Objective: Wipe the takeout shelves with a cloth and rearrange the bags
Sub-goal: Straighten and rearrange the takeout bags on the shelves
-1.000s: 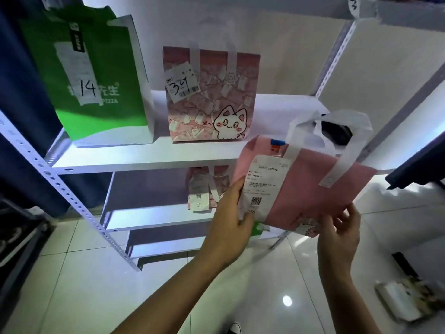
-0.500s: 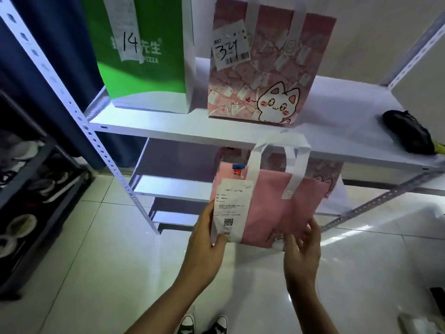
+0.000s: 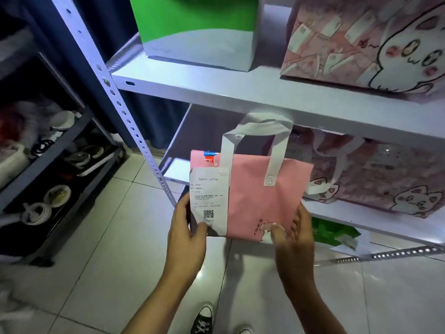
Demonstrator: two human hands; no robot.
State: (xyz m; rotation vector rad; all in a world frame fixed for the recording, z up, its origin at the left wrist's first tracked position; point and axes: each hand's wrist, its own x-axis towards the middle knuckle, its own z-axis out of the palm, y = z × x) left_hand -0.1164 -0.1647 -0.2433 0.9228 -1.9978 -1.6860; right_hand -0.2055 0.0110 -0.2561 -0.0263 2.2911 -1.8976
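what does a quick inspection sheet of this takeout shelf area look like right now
surface: white metal shelves, upper and lower tiers visible
job's things: small pink bag with receipt, held in front of the lower shelf; green bag and cat-print bag on the upper shelf; another cat-print bag below; cloth not seen
clutter: green item under the lower shelf
grippers: left hand and right hand grip the pink bag's bottom corners
cables: nothing seen
surroundings: dark rack of dishes, tiled floor

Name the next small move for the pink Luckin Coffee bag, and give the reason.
Probably ease the pink Luckin Coffee bag forward onto the middle shelf, left of the cat-print bag. Both the left hand and right hand grip its lower corners, holding it upright in front of the shelf's bare left part, so it seems lined up for setting down.
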